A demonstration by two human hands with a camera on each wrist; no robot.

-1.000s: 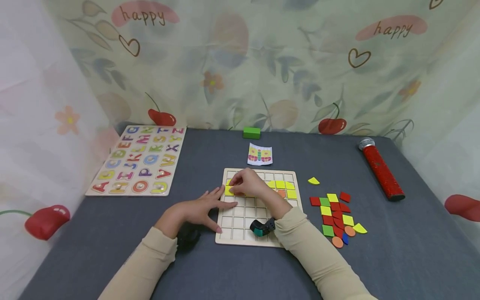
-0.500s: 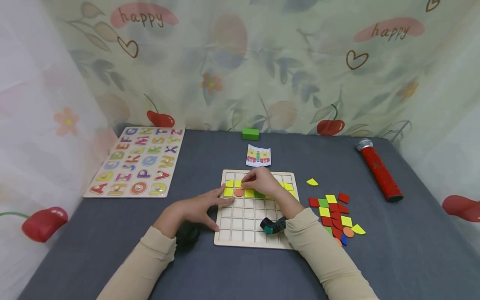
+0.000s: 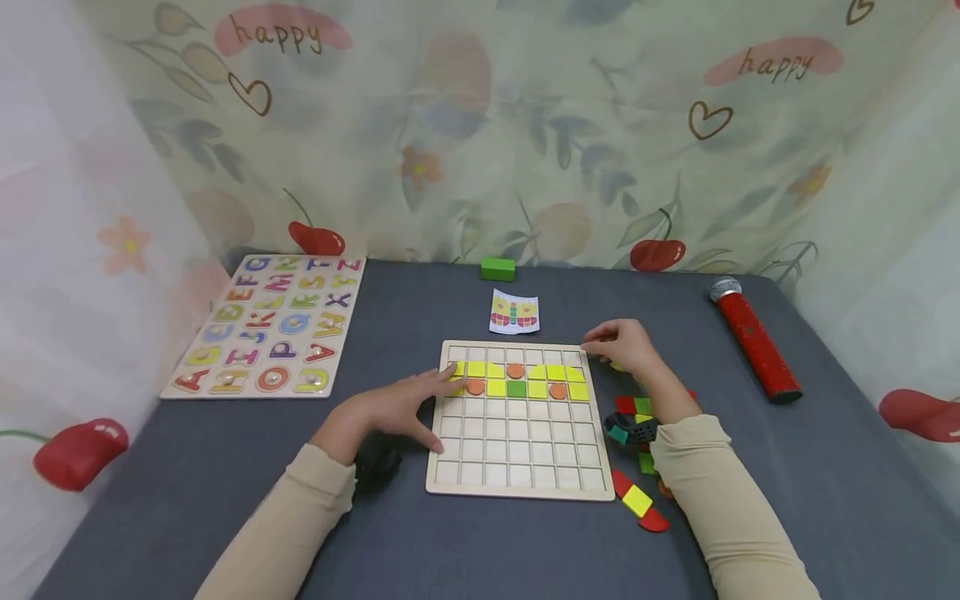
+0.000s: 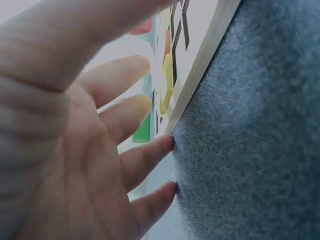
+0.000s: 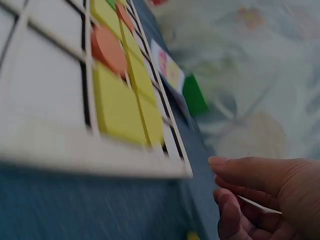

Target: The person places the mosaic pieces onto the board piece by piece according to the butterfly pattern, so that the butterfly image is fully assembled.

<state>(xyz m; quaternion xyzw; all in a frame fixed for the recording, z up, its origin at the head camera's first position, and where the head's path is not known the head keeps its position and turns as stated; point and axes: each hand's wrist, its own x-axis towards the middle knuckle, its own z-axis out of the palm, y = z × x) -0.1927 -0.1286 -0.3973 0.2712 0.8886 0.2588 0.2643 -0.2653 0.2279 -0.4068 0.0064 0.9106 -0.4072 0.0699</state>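
Note:
A wooden grid board [image 3: 520, 479] lies flat on the dark table. Yellow tiles [image 3: 536, 389], orange discs [image 3: 515, 371] and a green square tile [image 3: 516, 388] fill cells in its second and third rows. Spread along the board's left edge is my left hand [image 3: 397, 407]; in the left wrist view its fingertips meet the edge and the cloth. My right hand [image 3: 624, 343] hovers just beyond the upper right corner, fingers loosely bent. Nothing shows between its thumb and fingers in the right wrist view. A yellow quarter-circle tile [image 3: 617, 367] is mostly hidden beneath it.
Loose coloured tiles [image 3: 642, 406] lie partly hidden under my right forearm, with a yellow square [image 3: 637, 502] between red pieces nearer me. Behind the board are a butterfly pattern card [image 3: 514, 312] and green block [image 3: 498, 269]. An alphabet board [image 3: 270, 325] sits left, a red microphone [image 3: 756, 343] right.
My right hand has swept rightward across the tile rows and off the board. Red and yellow pieces now lie by the lower right corner. My left hand stays at the left edge.

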